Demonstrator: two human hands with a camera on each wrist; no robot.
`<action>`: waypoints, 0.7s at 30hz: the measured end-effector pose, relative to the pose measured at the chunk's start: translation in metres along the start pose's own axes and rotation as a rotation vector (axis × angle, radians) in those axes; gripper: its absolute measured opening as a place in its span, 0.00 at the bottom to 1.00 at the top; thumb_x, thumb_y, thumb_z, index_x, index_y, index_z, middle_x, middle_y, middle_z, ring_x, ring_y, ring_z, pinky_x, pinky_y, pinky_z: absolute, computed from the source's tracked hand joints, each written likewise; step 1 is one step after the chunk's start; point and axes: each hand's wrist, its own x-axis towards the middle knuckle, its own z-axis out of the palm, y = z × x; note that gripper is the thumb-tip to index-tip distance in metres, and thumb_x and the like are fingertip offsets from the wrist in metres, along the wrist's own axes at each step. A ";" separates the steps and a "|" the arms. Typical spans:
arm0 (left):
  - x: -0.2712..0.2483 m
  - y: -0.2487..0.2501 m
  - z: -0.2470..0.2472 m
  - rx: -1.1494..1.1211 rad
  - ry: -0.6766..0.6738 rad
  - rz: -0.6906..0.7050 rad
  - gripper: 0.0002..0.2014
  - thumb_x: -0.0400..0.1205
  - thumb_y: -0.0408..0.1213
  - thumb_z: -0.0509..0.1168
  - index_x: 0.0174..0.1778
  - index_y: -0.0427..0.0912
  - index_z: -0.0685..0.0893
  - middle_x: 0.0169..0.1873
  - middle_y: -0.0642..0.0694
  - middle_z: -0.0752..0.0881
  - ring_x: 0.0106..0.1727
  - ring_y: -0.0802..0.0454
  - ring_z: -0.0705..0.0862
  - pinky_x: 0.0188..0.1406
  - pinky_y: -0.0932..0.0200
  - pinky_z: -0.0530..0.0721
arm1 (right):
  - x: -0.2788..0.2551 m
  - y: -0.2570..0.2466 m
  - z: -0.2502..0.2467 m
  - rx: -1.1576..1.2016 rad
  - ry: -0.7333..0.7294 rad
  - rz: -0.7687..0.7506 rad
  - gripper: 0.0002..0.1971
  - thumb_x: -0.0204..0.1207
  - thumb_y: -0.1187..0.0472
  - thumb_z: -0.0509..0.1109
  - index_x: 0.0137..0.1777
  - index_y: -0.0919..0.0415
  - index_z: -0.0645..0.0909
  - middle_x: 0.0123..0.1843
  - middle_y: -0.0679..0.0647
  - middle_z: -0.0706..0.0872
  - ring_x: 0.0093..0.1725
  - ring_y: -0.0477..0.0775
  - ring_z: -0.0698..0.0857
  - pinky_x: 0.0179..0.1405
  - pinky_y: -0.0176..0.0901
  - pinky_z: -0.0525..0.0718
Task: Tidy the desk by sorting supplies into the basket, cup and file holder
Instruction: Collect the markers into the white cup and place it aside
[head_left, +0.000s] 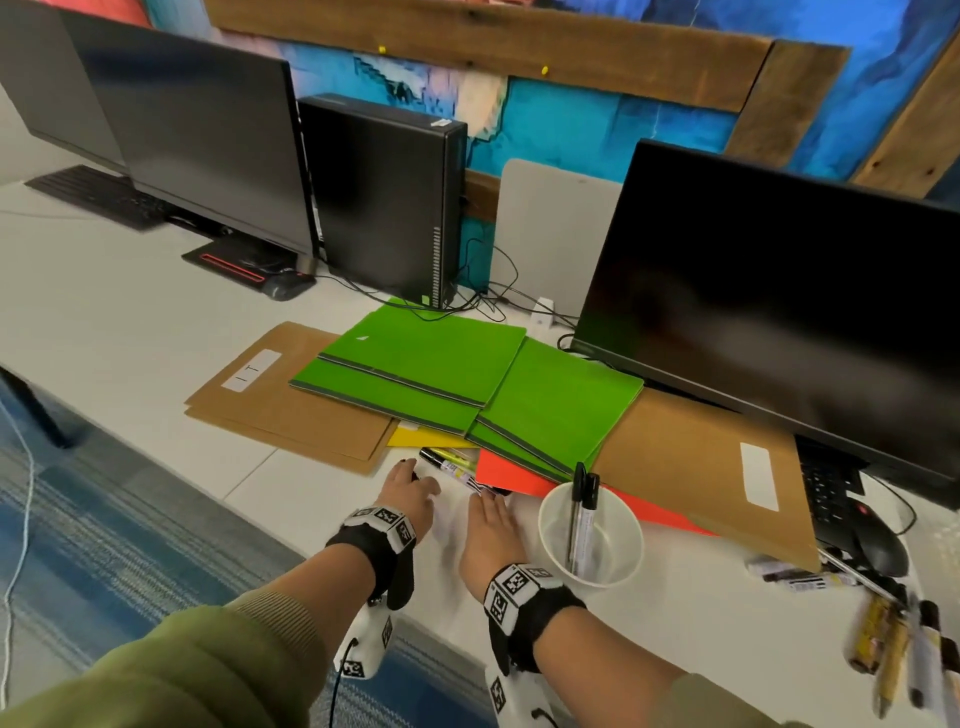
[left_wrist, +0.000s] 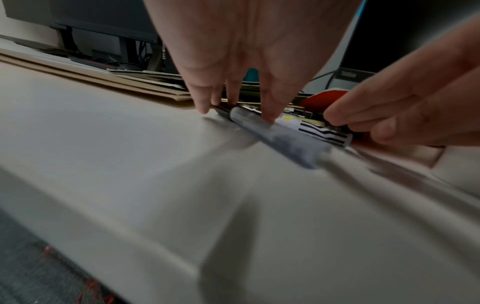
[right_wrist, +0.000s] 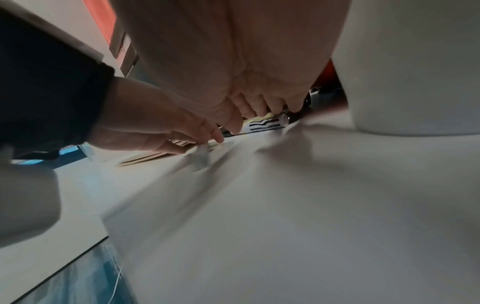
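Two markers (head_left: 452, 465) lie at the front edge of a pile of green folders (head_left: 550, 405), brown folders (head_left: 291, 405) and an orange folder (head_left: 514, 475). My left hand (head_left: 415, 475) pinches a dark grey pen (left_wrist: 275, 135) between thumb and fingers, low over the desk. My right hand (head_left: 491, 496) grips the end of a white marker with black stripes (left_wrist: 324, 131), which also shows as the striped marker (right_wrist: 262, 125) under its fingertips. A white cup (head_left: 545, 519) stands just right of the right hand and holds two pens (head_left: 582, 514).
A large monitor (head_left: 779, 291) stands behind the folders at the right, with a keyboard (head_left: 826, 493) and a mouse (head_left: 878, 545) below it. Several loose markers (head_left: 883, 639) lie at the front right. A computer tower (head_left: 384, 197) and more monitors stand at the back left.
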 end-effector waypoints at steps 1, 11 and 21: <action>-0.001 -0.003 0.000 -0.029 0.029 -0.003 0.16 0.84 0.34 0.57 0.67 0.44 0.79 0.82 0.38 0.53 0.84 0.43 0.53 0.82 0.57 0.56 | 0.002 -0.001 0.000 -0.010 -0.012 0.001 0.33 0.80 0.70 0.51 0.83 0.64 0.43 0.85 0.58 0.42 0.84 0.58 0.41 0.84 0.53 0.43; -0.007 -0.012 -0.015 -0.017 0.056 -0.278 0.28 0.81 0.44 0.63 0.74 0.40 0.62 0.73 0.41 0.68 0.73 0.40 0.70 0.70 0.48 0.75 | 0.016 -0.011 0.000 -0.150 0.109 -0.016 0.33 0.76 0.70 0.59 0.80 0.64 0.53 0.78 0.62 0.62 0.77 0.62 0.61 0.77 0.50 0.63; -0.001 0.000 -0.022 -0.090 -0.015 -0.299 0.13 0.83 0.40 0.55 0.58 0.38 0.77 0.59 0.39 0.83 0.60 0.40 0.82 0.48 0.56 0.75 | 0.014 -0.016 -0.013 -0.022 0.019 0.097 0.18 0.80 0.68 0.57 0.70 0.67 0.67 0.70 0.63 0.75 0.70 0.61 0.75 0.69 0.48 0.74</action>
